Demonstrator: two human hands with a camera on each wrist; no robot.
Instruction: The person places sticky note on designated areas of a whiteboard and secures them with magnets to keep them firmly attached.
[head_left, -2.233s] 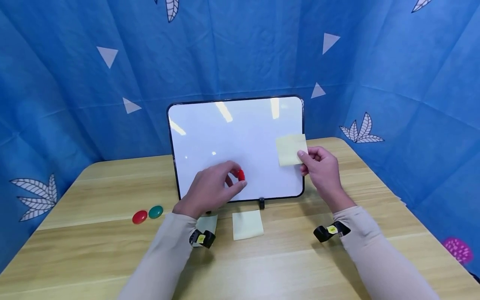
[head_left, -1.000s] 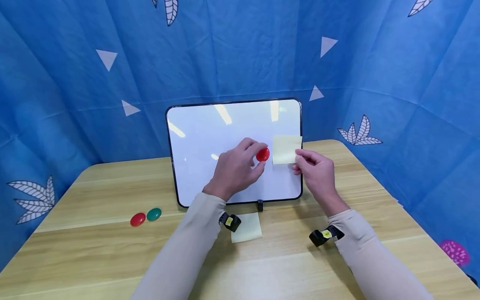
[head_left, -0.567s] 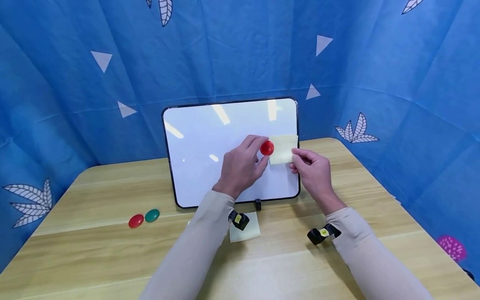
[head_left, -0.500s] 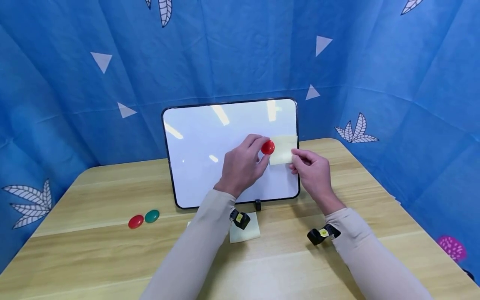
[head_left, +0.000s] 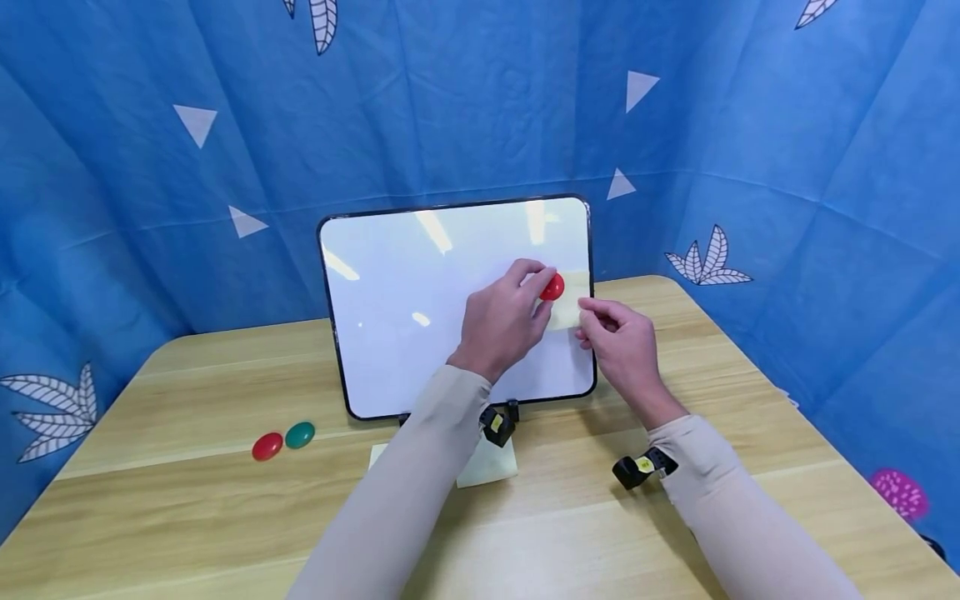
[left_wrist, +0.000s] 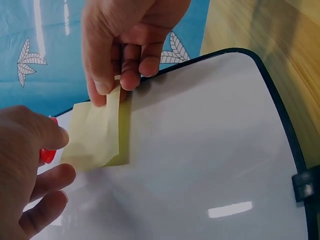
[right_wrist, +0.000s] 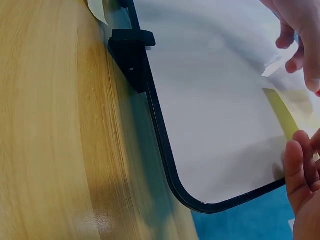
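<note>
A small whiteboard (head_left: 427,333) with a black frame stands upright on the table. My left hand (head_left: 501,321) pinches a round red magnet (head_left: 553,287) between thumb and fingers, over a pale yellow sticky note (head_left: 572,310) at the board's right side. My right hand (head_left: 621,342) pinches the note's right edge between thumb and forefinger. In the left wrist view the note (left_wrist: 95,135) lies close over the board, its edge bent up toward the right hand (left_wrist: 125,50). The right wrist view shows the note's near edge (right_wrist: 281,114) lifted in a curl.
On the table at left lie a red magnet (head_left: 267,446) and a green magnet (head_left: 300,434). Another sticky note (head_left: 489,463) lies below the board, and one more (head_left: 377,454) is partly hidden by the left sleeve. Black stand feet (head_left: 513,410) hold the board. A blue curtain (head_left: 480,100) hangs behind.
My left hand has carried the red magnet up and right from the board's lower middle onto the sticky note. My right hand keeps holding the note, moved slightly left in view.
</note>
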